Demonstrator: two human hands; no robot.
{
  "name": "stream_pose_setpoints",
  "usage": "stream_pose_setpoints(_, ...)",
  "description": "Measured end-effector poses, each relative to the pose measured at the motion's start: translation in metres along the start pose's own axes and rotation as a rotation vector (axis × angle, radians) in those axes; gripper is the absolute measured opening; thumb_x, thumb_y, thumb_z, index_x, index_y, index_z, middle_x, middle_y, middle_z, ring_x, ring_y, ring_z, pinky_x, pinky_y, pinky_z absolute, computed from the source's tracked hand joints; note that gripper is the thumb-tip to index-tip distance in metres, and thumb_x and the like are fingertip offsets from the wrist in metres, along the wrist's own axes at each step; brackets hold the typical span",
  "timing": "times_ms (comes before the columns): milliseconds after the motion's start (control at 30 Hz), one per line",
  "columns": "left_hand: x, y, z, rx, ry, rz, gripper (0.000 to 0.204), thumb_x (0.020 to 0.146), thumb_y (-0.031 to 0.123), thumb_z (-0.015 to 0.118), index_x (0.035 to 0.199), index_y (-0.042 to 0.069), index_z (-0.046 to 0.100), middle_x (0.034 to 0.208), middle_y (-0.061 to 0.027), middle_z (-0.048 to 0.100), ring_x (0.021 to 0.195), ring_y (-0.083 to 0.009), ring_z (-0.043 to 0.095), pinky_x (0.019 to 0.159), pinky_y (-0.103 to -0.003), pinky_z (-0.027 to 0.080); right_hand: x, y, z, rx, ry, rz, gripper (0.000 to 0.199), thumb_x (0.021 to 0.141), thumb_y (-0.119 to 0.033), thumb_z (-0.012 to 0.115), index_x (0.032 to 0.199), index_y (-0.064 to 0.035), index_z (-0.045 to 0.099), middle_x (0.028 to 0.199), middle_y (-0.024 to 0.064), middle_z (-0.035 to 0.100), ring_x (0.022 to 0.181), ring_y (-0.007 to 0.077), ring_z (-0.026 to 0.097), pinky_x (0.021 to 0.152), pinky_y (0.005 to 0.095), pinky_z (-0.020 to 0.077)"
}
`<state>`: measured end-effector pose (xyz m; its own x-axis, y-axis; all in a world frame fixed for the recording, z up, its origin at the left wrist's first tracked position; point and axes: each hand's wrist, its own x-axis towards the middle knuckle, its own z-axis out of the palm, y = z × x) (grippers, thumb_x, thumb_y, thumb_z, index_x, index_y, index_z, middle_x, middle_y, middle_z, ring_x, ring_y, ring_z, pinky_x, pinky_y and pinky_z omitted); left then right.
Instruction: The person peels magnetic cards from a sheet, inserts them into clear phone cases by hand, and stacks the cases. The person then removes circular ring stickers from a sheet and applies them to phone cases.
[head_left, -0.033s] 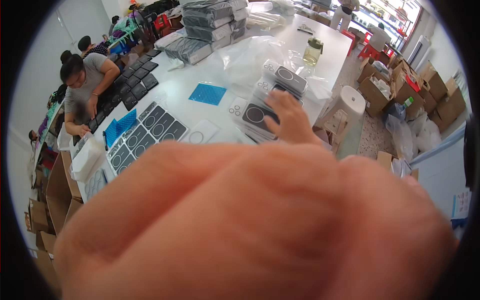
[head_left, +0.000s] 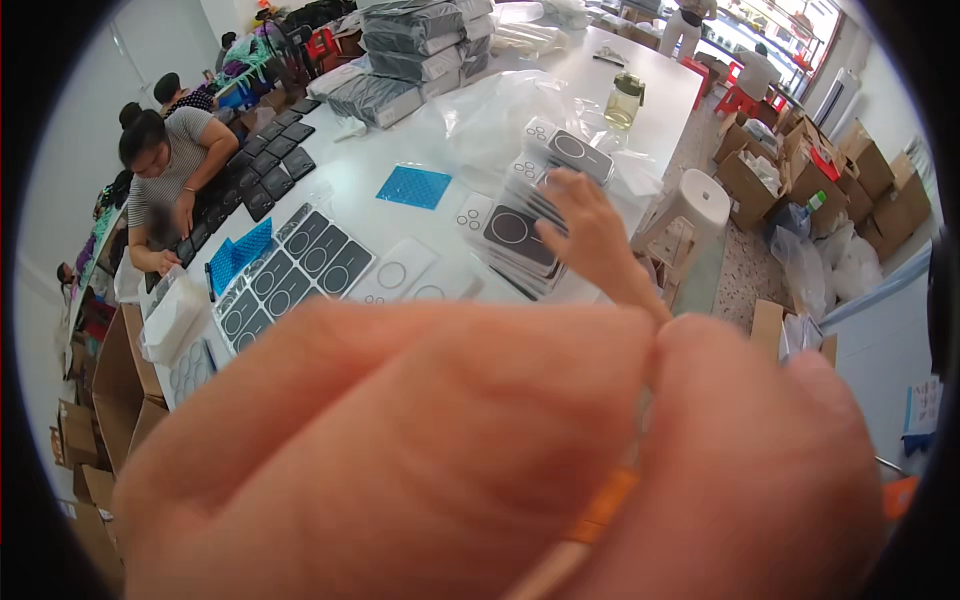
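My left hand (head_left: 430,430) looms very close and blurred across the lower half. Its fingers are curled and pressed against the thumb; what they hold, if anything, is hidden. A narrow orange patch (head_left: 605,505) shows in the gap by the thumb. Farther off, my right hand (head_left: 590,220) has its fingers apart at the right side of a pile of flat phone-case-like pieces (head_left: 515,228). These are black and white, with printed rings and camera circles. A similar stack (head_left: 580,150) lies just behind. I cannot tell whether the fingertips touch the pile.
On the white table (head_left: 350,165) lie a sheet of black ring-marked pieces (head_left: 295,270), a blue patterned sheet (head_left: 413,187), bagged stacks (head_left: 415,60) and a bottle (head_left: 625,100). A co-worker (head_left: 180,160) handles black pieces at left. A white stool (head_left: 695,205) and cartons (head_left: 760,185) stand right.
My right hand has shifted slightly right, off the top of the pile toward its side. My left hand has moved a little, and a gap with orange in it now shows by the thumb.
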<state>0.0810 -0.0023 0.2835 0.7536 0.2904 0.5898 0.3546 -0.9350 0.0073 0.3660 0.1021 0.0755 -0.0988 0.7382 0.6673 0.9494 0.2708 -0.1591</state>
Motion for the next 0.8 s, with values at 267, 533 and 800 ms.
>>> stream_pose_setpoints(267,0.012,0.019,-0.040,0.116,-0.277,0.003,0.034,0.093,0.016,0.049,0.121,-0.004,0.050,0.110,-0.0183,0.061,0.093,-0.0264,0.062,0.076,-0.032,0.054,0.065,0.156,-0.034,-0.483,0.013,0.375,0.063,0.077,-0.027,0.065,0.130,-0.0009,0.043,0.131,0.0169,0.047,0.120,0.0331,0.046,0.101,0.0403,0.0404)
stream_pose_setpoints(533,0.023,0.051,-0.074,0.289,-0.497,-0.042,0.037,0.095,0.017,0.051,0.126,-0.004,0.046,0.114,-0.0165,0.061,0.100,-0.0258,0.062,0.081,-0.031,0.054,0.108,0.248,-0.065,-0.551,-0.330,1.007,0.052,0.085,-0.020,0.055,0.133,-0.0063,0.043,0.139,0.0134,0.040,0.129,0.0306,0.039,0.102,0.0462,0.0394)
stream_pose_setpoints(800,-0.005,0.048,-0.047,0.277,-0.331,-0.250,0.037,0.095,0.025,0.043,0.122,0.000,0.049,0.112,-0.0186,0.057,0.097,-0.0266,0.058,0.083,-0.035,0.050,0.131,0.220,-0.048,-0.598,-0.394,0.854,0.053,0.085,-0.021,0.054,0.134,-0.0061,0.042,0.139,0.0141,0.039,0.129,0.0315,0.039,0.101,0.0472,0.0395)
